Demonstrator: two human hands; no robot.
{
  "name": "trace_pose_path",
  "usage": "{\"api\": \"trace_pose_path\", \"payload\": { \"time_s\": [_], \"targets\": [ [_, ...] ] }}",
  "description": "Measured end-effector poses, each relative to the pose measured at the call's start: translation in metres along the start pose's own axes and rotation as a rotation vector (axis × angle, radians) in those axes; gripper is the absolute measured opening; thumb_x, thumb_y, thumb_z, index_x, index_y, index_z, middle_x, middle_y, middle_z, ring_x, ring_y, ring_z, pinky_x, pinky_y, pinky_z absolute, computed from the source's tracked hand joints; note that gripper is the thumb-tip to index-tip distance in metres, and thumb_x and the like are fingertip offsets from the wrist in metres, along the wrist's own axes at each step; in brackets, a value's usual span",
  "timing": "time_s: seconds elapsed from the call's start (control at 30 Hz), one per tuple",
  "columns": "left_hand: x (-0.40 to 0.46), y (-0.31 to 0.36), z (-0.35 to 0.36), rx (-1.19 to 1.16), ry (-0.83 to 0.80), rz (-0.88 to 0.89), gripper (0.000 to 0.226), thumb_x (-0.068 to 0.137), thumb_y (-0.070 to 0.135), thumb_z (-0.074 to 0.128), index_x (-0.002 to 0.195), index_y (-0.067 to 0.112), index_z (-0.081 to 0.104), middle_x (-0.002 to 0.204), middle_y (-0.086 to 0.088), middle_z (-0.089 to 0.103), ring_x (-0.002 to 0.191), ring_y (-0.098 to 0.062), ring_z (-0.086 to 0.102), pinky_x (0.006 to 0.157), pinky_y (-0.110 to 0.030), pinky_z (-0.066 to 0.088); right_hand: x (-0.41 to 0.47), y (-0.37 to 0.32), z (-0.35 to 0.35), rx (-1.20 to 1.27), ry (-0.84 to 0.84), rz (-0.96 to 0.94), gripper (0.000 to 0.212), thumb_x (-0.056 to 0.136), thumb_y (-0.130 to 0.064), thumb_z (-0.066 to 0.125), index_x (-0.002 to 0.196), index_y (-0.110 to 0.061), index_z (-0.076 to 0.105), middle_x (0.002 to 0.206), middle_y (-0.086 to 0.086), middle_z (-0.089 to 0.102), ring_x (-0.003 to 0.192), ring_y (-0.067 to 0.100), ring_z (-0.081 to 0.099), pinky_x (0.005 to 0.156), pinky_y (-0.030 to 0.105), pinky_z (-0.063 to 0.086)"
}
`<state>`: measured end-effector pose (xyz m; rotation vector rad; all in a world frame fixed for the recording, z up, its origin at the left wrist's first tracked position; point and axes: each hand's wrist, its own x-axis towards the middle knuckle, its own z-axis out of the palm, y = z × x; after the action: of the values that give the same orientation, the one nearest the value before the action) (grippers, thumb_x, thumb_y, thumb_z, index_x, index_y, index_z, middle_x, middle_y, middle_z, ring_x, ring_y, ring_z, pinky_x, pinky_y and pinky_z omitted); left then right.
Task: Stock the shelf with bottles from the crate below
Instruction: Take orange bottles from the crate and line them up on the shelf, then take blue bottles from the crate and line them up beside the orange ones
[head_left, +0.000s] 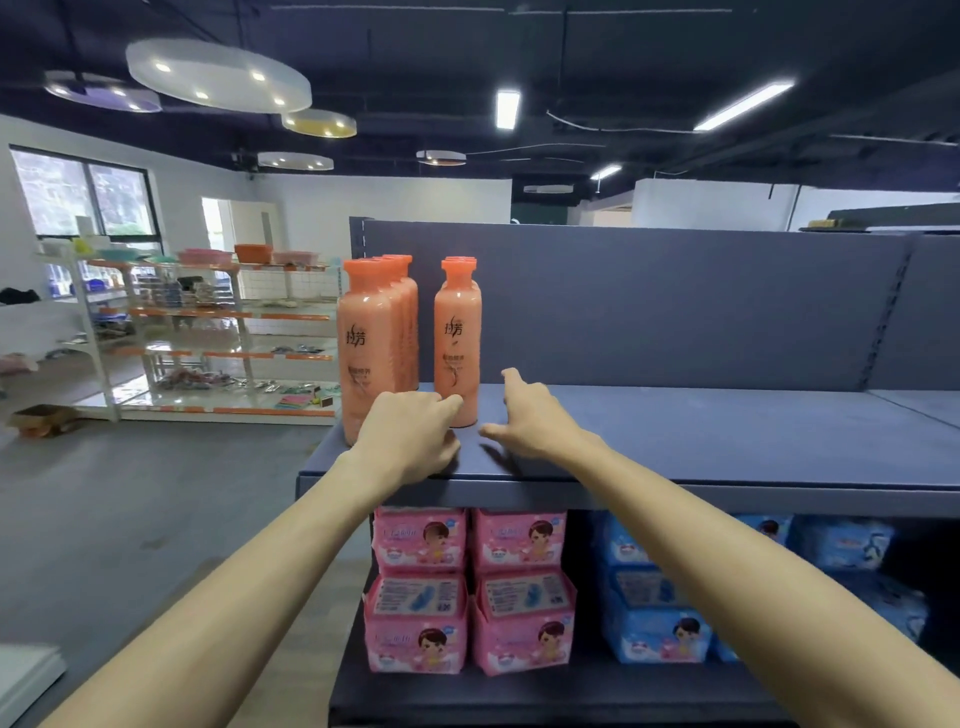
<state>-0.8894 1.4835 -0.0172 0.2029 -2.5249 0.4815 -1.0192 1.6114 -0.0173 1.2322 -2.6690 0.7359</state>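
Bottles stand upright on the grey shelf (675, 441) in two files running back from its front edge: a left row of bottles (371, 343) just beyond the left hand (410, 441), and a right row of bottles (457, 343) between the two hands. Left fingers (447, 405) are loosely curled, their tips touching the base of the front bottle in the right row, gripping nothing. The right hand (535, 421) hovers just right of that bottle, its fingers (511, 382) spread wide and empty. Below the hands sit pink packs (467, 587) and blue packs (654, 613).
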Motion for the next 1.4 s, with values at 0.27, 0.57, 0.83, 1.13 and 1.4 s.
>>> {"api": "trace_pose_path", "payload": {
  "time_s": [0.27, 0.57, 0.83, 1.13, 1.4],
  "targets": [
    [0.033, 0.057, -0.002, 0.022, 0.008, 0.095, 0.022, 0.087, 0.037, 0.047, 0.095, 0.016, 0.049, 0.091, -0.001, 0.063, 0.086, -0.029, 0.062, 0.057, -0.032, 0.031, -0.045, 0.05, -0.05, -0.133, 0.047, 0.013, 0.057, 0.086, -0.039, 0.069, 0.129, -0.015, 0.039, 0.117, 0.014, 0.062, 0.102, 0.034, 0.058, 0.085, 0.046, 0.053],
    [-0.012, 0.133, -0.009, -0.246, 0.371, 0.326, 0.019, 0.076, 0.031, 0.045, 0.077, 0.016, 0.057, 0.065, 0.002, 0.055, 0.059, -0.024, 0.056, 0.043, -0.03, 0.032, -0.144, 0.083, -0.069, -0.457, 0.025, -0.106, 0.03, 0.092, -0.04, 0.056, 0.118, -0.025, 0.056, 0.107, -0.004, 0.07, 0.101, 0.027, 0.062, 0.076, 0.036, 0.049],
    [-0.091, 0.204, 0.079, -0.376, -0.058, 0.314, 0.022, 0.074, 0.038, 0.044, 0.081, 0.019, 0.053, 0.069, 0.002, 0.057, 0.064, -0.026, 0.062, 0.045, -0.031, 0.042, -0.223, 0.159, 0.017, -0.396, -0.212, 0.046, 0.033, 0.094, -0.042, 0.056, 0.121, -0.023, 0.054, 0.114, 0.0, 0.066, 0.106, 0.027, 0.061, 0.081, 0.039, 0.05],
    [-0.219, 0.29, 0.162, -0.428, -0.555, 0.267, 0.023, 0.083, 0.035, 0.048, 0.098, 0.018, 0.054, 0.094, -0.002, 0.064, 0.087, -0.028, 0.064, 0.058, -0.032, 0.036, -0.329, 0.218, 0.137, -0.26, -0.556, 0.281, 0.033, 0.09, -0.038, 0.058, 0.118, -0.022, 0.056, 0.117, 0.006, 0.063, 0.104, 0.031, 0.059, 0.084, 0.04, 0.05],
    [-0.293, 0.323, 0.172, -0.456, -0.799, 0.149, 0.024, 0.087, 0.033, 0.046, 0.103, 0.017, 0.051, 0.101, -0.003, 0.064, 0.09, -0.029, 0.062, 0.062, -0.035, 0.037, -0.373, 0.241, 0.217, -0.084, -0.687, 0.444, 0.035, 0.093, -0.03, 0.06, 0.119, -0.009, 0.049, 0.117, 0.015, 0.059, 0.104, 0.035, 0.059, 0.076, 0.038, 0.045]
  ]
}}
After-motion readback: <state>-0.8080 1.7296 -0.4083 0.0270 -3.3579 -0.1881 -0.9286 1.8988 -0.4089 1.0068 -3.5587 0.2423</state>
